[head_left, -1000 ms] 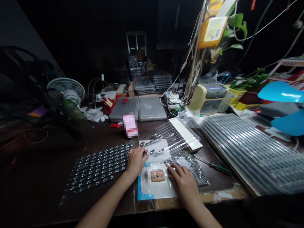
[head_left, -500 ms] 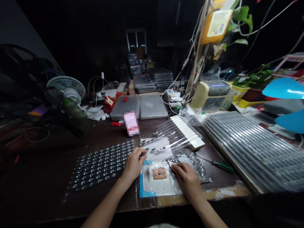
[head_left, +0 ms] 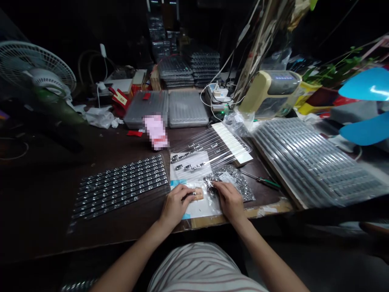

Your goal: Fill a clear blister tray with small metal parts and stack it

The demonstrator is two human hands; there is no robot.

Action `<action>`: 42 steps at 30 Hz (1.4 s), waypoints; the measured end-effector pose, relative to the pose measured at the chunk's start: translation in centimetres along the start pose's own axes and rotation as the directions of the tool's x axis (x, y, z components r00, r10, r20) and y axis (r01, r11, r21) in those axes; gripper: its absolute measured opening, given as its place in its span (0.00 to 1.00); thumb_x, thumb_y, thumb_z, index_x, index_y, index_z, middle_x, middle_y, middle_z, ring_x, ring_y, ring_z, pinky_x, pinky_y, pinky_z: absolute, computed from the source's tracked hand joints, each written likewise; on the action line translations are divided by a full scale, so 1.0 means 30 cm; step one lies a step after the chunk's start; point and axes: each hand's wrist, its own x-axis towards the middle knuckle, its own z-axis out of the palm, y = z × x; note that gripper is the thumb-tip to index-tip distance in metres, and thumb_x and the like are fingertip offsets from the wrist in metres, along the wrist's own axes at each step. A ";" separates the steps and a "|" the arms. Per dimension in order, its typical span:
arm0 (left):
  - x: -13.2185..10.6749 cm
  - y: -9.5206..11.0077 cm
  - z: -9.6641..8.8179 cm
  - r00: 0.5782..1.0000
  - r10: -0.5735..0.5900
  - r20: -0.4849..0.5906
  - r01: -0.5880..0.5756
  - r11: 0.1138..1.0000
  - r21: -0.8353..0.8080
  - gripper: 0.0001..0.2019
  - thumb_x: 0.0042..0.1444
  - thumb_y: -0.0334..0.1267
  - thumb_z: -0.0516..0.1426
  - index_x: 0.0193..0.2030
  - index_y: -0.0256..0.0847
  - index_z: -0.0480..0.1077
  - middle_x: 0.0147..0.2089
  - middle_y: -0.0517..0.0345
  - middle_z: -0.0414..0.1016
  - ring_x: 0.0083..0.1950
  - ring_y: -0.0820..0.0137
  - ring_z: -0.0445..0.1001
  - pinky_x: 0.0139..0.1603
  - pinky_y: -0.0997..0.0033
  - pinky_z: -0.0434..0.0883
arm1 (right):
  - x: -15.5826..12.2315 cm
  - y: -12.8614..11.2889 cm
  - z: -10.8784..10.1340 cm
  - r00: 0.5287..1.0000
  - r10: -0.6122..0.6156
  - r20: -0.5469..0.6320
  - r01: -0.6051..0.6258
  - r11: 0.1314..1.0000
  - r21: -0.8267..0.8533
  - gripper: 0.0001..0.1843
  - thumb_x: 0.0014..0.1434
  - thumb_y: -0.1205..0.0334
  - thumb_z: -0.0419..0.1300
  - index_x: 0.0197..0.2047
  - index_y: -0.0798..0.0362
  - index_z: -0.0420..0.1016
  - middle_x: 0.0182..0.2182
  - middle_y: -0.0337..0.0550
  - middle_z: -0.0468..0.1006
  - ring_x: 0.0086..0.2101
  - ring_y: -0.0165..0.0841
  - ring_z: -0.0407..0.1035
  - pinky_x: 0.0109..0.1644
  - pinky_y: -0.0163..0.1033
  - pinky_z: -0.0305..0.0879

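Note:
Thumb and forefinger of my left hand (head_left: 175, 206) are pinched round a small shiny metal part (head_left: 193, 193), at the edge of a small tan block (head_left: 199, 195). The block rests on a white sheet (head_left: 202, 210) with blue edges. My right hand (head_left: 231, 202) is curled, its fingertips in small metal pieces at the mouth of a clear plastic bag (head_left: 245, 187). What those fingertips hold, if anything, is too small to make out. Just beyond the hands, thin clear rods (head_left: 206, 141) carry several metal parts. Left of my left hand lie rows of dark strips (head_left: 121, 184) set with shiny parts.
A white strip (head_left: 232, 142) lies across the rods. On the right are a green-handled screwdriver (head_left: 267, 182) and a wide stack of clear tubes (head_left: 313, 158). Two grey trays (head_left: 188, 109) stand behind; a fan (head_left: 39, 69) is at the left. The table's front edge runs close below my wrists.
My left hand has come from the rods' near end down to the tan block. My right hand stays at the bag's mouth. The view has tilted downward, bringing striped clothing into sight.

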 end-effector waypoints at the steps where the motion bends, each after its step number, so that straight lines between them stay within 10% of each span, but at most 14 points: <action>1: 0.003 0.003 0.007 1.000 0.001 0.001 -0.001 1.000 0.009 0.07 0.57 0.34 0.58 0.42 0.41 0.75 0.38 0.55 0.74 0.39 0.70 0.74 0.42 0.72 0.71 | 0.000 0.000 0.000 1.000 0.000 -0.004 0.000 1.000 0.005 0.15 0.64 0.70 0.48 0.49 0.51 0.72 0.39 0.44 0.78 0.41 0.34 0.71 0.45 0.41 0.68; 19: 0.013 0.023 0.031 1.000 0.020 -0.014 -0.018 0.990 0.138 0.05 0.57 0.31 0.57 0.36 0.41 0.75 0.33 0.55 0.72 0.37 0.67 0.72 0.38 0.69 0.69 | 0.030 -0.041 -0.005 1.000 0.003 -0.028 -0.003 1.000 -0.012 0.05 0.62 0.61 0.57 0.36 0.51 0.74 0.30 0.40 0.78 0.32 0.32 0.70 0.39 0.39 0.59; 29: 0.003 -0.008 0.016 0.969 0.005 -0.248 -0.024 0.997 -0.073 0.06 0.57 0.31 0.56 0.39 0.42 0.74 0.37 0.56 0.73 0.40 0.69 0.73 0.41 0.72 0.71 | 0.070 -0.160 0.069 0.989 -0.015 0.146 0.011 1.000 0.023 0.05 0.61 0.62 0.59 0.37 0.46 0.77 0.36 0.39 0.78 0.37 0.33 0.66 0.40 0.41 0.53; 42: 0.025 0.003 -0.006 0.984 -0.051 -0.174 0.045 0.998 -0.035 0.05 0.57 0.33 0.58 0.38 0.40 0.75 0.37 0.56 0.73 0.39 0.70 0.72 0.40 0.72 0.69 | 0.033 -0.031 -0.002 0.979 -0.016 0.204 0.074 0.957 -0.280 0.12 0.63 0.60 0.55 0.48 0.49 0.74 0.43 0.45 0.76 0.41 0.37 0.64 0.41 0.42 0.57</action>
